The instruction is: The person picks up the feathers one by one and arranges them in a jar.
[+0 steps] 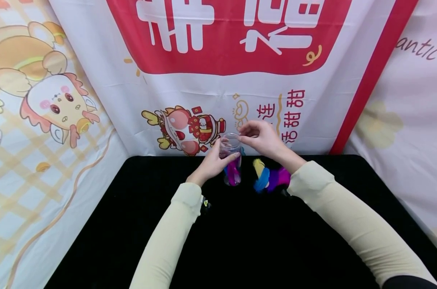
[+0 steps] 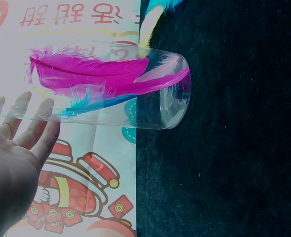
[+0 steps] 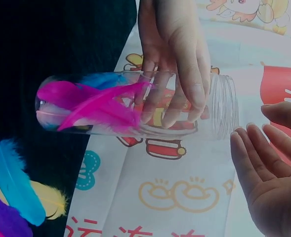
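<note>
My left hand (image 1: 212, 162) grips a clear jar (image 3: 222, 106) around its upper part, holding it roughly upright with its base over the black table. Inside lie magenta feathers (image 2: 91, 71) and a blue feather (image 2: 103, 103), gathered towards the base. No lid covers the threaded mouth. My right hand (image 3: 271, 173) is beside that mouth, fingers slightly bent and nothing visible between them; the fingertips are at the rim, and I cannot tell whether they touch it. Right of the jar, a blue feather (image 3: 19, 182), a purple feather (image 3: 4, 212) and a yellow feather (image 3: 51, 197) lie bunched together.
The black table (image 1: 240, 241) extends towards me. Just behind its far edge hangs a printed cloth (image 1: 204, 88) in white and red, with patterned cloths at both sides. A small dark object (image 1: 205, 205) shows beside the left cuff.
</note>
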A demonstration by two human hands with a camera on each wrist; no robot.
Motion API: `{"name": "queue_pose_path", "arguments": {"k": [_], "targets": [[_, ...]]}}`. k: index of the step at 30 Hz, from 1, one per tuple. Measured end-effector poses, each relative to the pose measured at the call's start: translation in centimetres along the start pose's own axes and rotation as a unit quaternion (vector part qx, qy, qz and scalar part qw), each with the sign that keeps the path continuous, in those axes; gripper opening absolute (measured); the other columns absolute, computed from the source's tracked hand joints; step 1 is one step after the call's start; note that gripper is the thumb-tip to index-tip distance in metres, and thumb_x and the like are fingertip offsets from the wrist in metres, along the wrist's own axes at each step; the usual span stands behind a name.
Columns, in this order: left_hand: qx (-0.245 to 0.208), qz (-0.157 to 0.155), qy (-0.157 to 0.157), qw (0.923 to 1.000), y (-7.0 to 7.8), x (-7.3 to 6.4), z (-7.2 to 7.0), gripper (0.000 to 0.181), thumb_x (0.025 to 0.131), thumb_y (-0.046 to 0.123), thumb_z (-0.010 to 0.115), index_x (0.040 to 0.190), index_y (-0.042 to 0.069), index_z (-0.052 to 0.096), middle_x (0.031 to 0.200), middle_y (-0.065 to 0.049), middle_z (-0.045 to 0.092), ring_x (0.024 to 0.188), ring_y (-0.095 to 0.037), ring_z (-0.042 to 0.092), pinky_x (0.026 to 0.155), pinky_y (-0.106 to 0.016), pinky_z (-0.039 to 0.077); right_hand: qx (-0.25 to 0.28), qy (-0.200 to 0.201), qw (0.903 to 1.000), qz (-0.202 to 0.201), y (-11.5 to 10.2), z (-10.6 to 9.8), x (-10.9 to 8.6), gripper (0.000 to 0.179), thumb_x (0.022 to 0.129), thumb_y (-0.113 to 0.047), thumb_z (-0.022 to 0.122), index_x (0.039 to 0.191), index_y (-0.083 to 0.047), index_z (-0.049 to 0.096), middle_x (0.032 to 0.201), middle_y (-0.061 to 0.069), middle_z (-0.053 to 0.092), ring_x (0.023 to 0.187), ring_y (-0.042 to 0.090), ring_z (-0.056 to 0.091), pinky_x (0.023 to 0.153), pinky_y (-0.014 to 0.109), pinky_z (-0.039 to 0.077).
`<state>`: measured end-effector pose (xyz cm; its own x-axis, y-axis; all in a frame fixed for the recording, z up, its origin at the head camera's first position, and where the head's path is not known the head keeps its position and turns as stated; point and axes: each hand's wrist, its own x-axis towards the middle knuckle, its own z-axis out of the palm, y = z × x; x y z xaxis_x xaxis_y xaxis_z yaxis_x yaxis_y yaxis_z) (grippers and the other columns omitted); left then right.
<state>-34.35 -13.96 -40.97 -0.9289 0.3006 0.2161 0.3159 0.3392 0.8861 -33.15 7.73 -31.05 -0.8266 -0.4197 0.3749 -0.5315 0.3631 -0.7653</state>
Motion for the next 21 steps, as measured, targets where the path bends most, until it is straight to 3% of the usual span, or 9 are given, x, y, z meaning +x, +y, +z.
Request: {"name": "queue_pose_path", "arguments": {"k": [16,21], "targets": [[-0.012,-0.003,0.001,0.9999,0.0,0.1,-0.1,0.076,0.096,0.045,0.071,0.152,0.011,0.032,0.143,-0.014,0.049,0.127,-0.025,0.057,0.111,-0.043,0.046,-0.026,-0.028,0.9987,0.034,1.8,-1.4,-1.2,0.022,0.095,-0.013,0.074,0.112,0.002,0.071,0.102,0.015,0.073,0.088,0.025,0.070,0.068,0.028,0.056],[-0.011,-0.006,0.002,0.9999,0.0,0.1,-0.1,0.073,0.097,0.042,0.070,0.151,0.012,0.032,0.142,-0.012,0.049,0.128,-0.026,0.056,0.111,-0.043,0.045,-0.039,-0.029,0.9979,0.043,2.8,-1.6,-1.5,0.020,0.095,-0.011,0.074,0.111,-0.001,0.071,0.103,0.015,0.073,0.091,0.025,0.070,0.072,0.027,0.055]]}}
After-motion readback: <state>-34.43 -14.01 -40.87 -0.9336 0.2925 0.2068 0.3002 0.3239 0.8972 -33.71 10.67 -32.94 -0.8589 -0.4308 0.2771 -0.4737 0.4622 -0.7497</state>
